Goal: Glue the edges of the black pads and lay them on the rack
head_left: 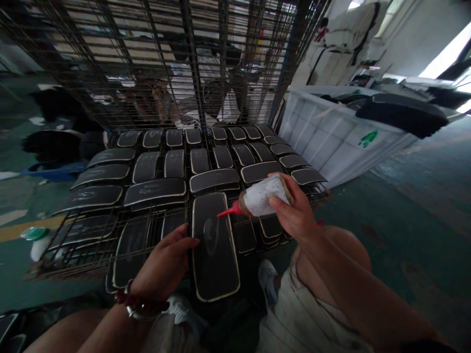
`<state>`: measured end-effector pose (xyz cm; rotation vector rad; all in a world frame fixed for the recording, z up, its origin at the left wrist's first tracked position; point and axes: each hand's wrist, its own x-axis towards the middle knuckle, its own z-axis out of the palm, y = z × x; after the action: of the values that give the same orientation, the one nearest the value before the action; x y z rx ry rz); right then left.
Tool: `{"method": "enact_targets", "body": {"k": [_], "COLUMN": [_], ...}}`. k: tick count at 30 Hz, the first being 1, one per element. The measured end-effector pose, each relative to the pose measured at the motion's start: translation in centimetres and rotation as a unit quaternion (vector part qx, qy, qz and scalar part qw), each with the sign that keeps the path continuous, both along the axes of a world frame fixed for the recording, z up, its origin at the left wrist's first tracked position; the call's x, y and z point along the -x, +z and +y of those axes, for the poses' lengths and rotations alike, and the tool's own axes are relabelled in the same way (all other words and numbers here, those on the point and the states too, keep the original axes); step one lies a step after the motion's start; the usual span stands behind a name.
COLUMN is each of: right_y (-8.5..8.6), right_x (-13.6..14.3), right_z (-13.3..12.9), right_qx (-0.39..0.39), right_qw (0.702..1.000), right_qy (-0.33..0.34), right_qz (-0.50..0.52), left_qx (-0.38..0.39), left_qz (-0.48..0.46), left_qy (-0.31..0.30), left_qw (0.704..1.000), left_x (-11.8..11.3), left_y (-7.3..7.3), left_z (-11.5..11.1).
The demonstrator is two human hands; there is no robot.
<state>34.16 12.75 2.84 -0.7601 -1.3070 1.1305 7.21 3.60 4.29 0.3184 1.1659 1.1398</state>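
Observation:
My left hand grips the left edge of a black rectangular panel with rounded corners and a pale rim, its thumb lying over the edge. A glossy, wet-looking loop shows on the panel's upper half. In my right hand is a squeeze bottle with a white label and a red nozzle, held tilted to the left. The nozzle tip points down at the panel's upper right part; whether it touches cannot be made out. My fingers wrap round the bottle's base end.
Rows of similar black panels lie on a wire rack. A wire mesh cage wall rises behind. On the right stands a white bin with dark pieces; a white bottle with a green lid stands at the left.

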Motion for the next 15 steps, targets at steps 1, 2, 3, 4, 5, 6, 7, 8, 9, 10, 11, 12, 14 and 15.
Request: {"method": "enact_targets", "body": {"k": [1, 2, 3, 4, 5, 6, 7, 8, 9, 10, 11, 12, 14, 15], "right_y": [0.0, 0.0, 0.0, 0.0, 0.0, 0.2, 0.4, 0.7, 1.0, 1.5, 2.0, 2.5, 3.2, 3.3], "right_x": [0.1, 0.2, 0.4, 0.6, 0.9, 1.3, 1.7, 2.0, 2.3, 2.5, 2.6, 2.6, 2.4, 2.2], "right_z": [0.0, -0.1, -0.3, -0.6, -0.8, -1.1, -1.2, -1.2, -1.0, -0.7, -0.3, 0.2, 1.2, 1.6], "right_qx": [-0.004, -0.001, 0.013, 0.041, 0.083, 0.141, 0.209, 0.281, 0.346, 0.393, 0.42, 0.43, 0.427, 0.426], "right_qw": [1.0, 1.0, 1.0, 0.999, 0.995, 0.988, 0.975, 0.956, 0.932, 0.908, 0.887, 0.873, 0.858, 0.854], "right_qy": [-0.005, -0.003, 0.007, 0.023, 0.041, 0.054, 0.055, 0.039, 0.004, -0.042, -0.087, -0.124, -0.169, -0.183], "right_qz": [0.0, 0.002, 0.006, 0.012, 0.02, 0.033, 0.05, 0.074, 0.105, 0.139, 0.17, 0.197, 0.23, 0.239], "left_qx": [-0.002, -0.003, 0.0, 0.005, 0.01, 0.015, 0.018, 0.019, 0.017, 0.014, 0.01, 0.005, -0.003, -0.006], "left_qz": [-0.008, -0.016, -0.029, -0.044, -0.059, -0.072, -0.08, -0.081, -0.077, -0.069, -0.062, -0.053, -0.036, -0.028], "left_qy": [0.002, 0.008, 0.018, 0.033, 0.049, 0.067, 0.087, 0.11, 0.134, 0.161, 0.195, 0.232, 0.315, 0.357], "left_qw": [1.0, 1.0, 0.999, 0.998, 0.997, 0.995, 0.993, 0.99, 0.988, 0.984, 0.979, 0.971, 0.948, 0.934], "left_x": [0.0, 0.0, 0.0, -0.1, -0.1, -0.1, -0.1, 0.1, 0.6, 1.3, 2.3, 3.8, 7.8, 10.2], "left_y": [-0.1, -0.1, -0.2, -0.2, -0.3, -0.4, -0.6, -0.9, -1.2, -1.7, -2.2, -2.7, -3.5, -3.8], "left_z": [0.0, 0.0, 0.0, 0.0, 0.0, 0.0, 0.0, 0.0, 0.1, 0.1, 0.1, 0.0, -0.2, -0.3]}}
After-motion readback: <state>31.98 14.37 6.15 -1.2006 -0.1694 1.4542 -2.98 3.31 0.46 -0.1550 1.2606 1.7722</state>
